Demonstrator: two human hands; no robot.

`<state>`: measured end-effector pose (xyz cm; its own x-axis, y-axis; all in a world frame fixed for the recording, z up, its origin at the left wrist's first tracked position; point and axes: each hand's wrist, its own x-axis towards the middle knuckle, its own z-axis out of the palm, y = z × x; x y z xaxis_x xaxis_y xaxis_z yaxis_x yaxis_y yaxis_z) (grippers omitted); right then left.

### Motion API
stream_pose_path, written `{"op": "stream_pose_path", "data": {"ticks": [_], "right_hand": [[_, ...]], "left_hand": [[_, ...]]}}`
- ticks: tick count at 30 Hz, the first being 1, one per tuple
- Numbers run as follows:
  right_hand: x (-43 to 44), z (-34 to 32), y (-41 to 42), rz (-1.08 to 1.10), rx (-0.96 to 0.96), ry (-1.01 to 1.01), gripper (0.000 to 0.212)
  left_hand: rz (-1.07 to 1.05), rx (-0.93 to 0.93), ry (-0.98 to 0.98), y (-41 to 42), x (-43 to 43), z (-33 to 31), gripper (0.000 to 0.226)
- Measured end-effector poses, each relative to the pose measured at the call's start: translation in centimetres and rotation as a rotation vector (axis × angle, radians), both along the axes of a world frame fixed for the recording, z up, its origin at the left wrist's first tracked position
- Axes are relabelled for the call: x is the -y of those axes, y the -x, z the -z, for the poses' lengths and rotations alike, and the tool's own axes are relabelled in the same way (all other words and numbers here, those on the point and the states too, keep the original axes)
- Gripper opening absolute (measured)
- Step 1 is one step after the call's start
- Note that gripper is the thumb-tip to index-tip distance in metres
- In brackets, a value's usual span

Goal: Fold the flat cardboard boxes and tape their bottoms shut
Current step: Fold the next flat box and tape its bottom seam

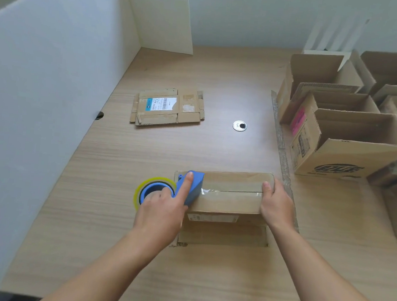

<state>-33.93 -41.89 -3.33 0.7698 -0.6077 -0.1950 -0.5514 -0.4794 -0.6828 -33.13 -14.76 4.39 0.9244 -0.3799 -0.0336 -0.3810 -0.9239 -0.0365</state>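
Note:
A small brown cardboard box (226, 200) stands bottom-up on the wooden table near me. Clear tape runs along its middle seam from right to left. My left hand (161, 209) grips a blue tape dispenser (190, 188) with a yellowish tape roll (141, 188), the forefinger stretched along its top, at the box's left end. My right hand (275, 202) presses on the box's right end, thumb on the tape. A flattened cardboard box (167, 107) with a white shipping label lies farther back on the table.
Several folded open boxes (353, 130) crowd the right side of the table. A loose cardboard strip (282, 143) lies beside them. A round cable grommet (239, 126) sits mid-table. White partition walls (54, 89) close off the left and back.

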Motion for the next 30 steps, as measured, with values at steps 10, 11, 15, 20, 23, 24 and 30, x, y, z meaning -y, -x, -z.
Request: {"op": "stream_pose_path", "data": {"ticks": [10,11,15,20,23,24,30], "right_hand": [[-0.2,0.3,0.2,0.019,-0.009,-0.007,0.049],[-0.3,0.3,0.2,0.028,-0.009,-0.004,0.049],[-0.8,0.5,0.1,0.051,-0.025,-0.004,0.048],[-0.4,0.6,0.0,0.038,-0.016,-0.027,0.049],[-0.2,0.6,0.1,0.026,-0.03,-0.023,0.049],[-0.3,0.6,0.1,0.021,-0.029,-0.029,0.048],[-0.6,0.2,0.0,0.012,-0.041,-0.043,0.048]], "left_hand": [[-0.172,-0.073,-0.023,-0.6,-0.9,-0.5,0.072],[-0.196,-0.068,-0.014,-0.8,-1.0,-0.7,0.072],[-0.148,-0.056,0.028,-0.5,1.4,-1.0,0.076],[-0.078,-0.123,-0.036,0.1,3.7,0.0,0.074],[-0.127,-0.138,-0.044,-0.6,1.4,-0.2,0.073],[-0.128,-0.123,-0.054,-0.5,0.9,-0.3,0.073],[-0.172,-0.085,-0.099,-0.1,-0.6,-0.3,0.072]]}}
